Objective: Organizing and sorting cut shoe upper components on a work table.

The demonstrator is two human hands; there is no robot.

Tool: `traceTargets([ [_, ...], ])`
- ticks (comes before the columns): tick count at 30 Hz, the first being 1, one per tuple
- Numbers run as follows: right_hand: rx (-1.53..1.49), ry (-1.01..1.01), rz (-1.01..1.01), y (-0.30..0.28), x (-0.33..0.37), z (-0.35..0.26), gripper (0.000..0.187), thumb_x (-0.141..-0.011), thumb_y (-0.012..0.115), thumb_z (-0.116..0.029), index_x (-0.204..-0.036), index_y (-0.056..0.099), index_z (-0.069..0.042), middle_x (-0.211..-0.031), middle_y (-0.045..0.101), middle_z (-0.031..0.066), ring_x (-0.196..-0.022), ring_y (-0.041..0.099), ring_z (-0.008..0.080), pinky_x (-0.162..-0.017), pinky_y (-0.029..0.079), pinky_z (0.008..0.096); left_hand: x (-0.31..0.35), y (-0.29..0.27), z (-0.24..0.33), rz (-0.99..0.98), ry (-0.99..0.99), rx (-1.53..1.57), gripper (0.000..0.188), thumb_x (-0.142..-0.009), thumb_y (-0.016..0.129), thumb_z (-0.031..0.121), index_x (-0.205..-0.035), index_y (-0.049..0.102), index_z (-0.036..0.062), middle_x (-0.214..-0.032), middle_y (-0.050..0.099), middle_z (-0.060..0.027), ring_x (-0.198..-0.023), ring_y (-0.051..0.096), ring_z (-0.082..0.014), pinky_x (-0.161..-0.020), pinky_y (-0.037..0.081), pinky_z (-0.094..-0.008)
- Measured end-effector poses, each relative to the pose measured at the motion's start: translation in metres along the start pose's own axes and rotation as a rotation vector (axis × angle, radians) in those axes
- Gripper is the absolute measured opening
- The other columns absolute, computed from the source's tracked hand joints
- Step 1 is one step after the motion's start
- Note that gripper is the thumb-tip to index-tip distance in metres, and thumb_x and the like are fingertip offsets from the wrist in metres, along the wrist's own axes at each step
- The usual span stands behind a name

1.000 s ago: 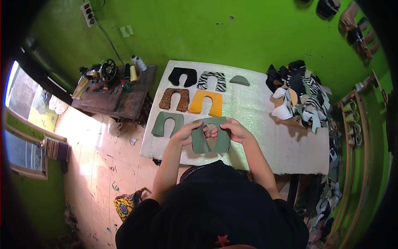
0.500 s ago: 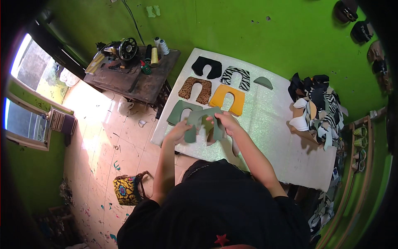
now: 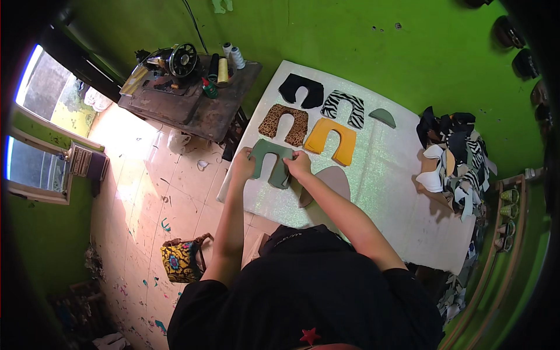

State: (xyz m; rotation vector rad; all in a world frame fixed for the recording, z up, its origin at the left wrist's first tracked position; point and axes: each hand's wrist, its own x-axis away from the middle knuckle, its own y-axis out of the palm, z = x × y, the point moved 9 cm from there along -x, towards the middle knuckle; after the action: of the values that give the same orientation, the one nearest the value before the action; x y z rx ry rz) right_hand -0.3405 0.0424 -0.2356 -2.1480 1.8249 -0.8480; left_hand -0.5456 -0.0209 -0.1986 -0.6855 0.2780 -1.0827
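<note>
A grey-green U-shaped piece of material (image 3: 271, 147) lies on the white table (image 3: 379, 192), squared over the matching green one, which it mostly hides. My left hand (image 3: 244, 164) pinches its left edge, and my right hand (image 3: 300, 165) pinches the right edge. Beyond it are similar cut pieces: leopard-print (image 3: 269, 123), yellow (image 3: 318, 135), black (image 3: 300, 87) and zebra-print (image 3: 353, 108). Farther right sits a small green half-moon piece (image 3: 382, 117). Partly under my right forearm is a taupe rounded piece (image 3: 335, 179).
Mixed scraps (image 3: 452, 157) are heaped at the table's right end. To the left, a sewing machine (image 3: 181, 60) stands on a dark wooden table (image 3: 175, 114) with thread cones (image 3: 223, 70) and a green bottle (image 3: 210, 88). A patterned bag (image 3: 179, 261) rests on the littered floor.
Both hands have lowered the green U-shaped piece from above the table onto the matching green one. The taupe piece beside my right forearm now shows more.
</note>
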Motion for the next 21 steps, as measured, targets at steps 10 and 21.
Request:
traceTargets([
  [10, -0.002, -0.073, 0.027, -0.004, 0.005, -0.004, 0.041, -0.065, 0.072, -0.018, -0.094, 0.049, -0.002, -0.073, 0.059, 0.0097, -0.069, 0.059, 0.0230, -0.065, 0.046, 0.0330, 0.003, -0.003, 0.006, 0.060, 0.043, -0.144, 0.031, -0.070, 0.058, 0.005, -0.101, 0.051, 0.0030, -0.090, 0.057, -0.0195, -0.086, 0.056, -0.0342, -0.074, 0.044, -0.0390],
  [21, 0.191, -0.037, -0.067, -0.005, 0.022, 0.002, 0.039, -0.072, 0.064, -0.015, -0.102, 0.042, -0.002, -0.092, 0.058, 0.0201, -0.087, 0.056, 0.0355, -0.074, 0.045, 0.0395, 0.033, 0.001, 0.040, 0.134, 0.145, -0.462, 0.058, -0.063, 0.067, 0.013, -0.116, 0.045, 0.0097, -0.110, 0.047, -0.0085, -0.104, 0.044, -0.0272, -0.081, 0.039, -0.0405],
])
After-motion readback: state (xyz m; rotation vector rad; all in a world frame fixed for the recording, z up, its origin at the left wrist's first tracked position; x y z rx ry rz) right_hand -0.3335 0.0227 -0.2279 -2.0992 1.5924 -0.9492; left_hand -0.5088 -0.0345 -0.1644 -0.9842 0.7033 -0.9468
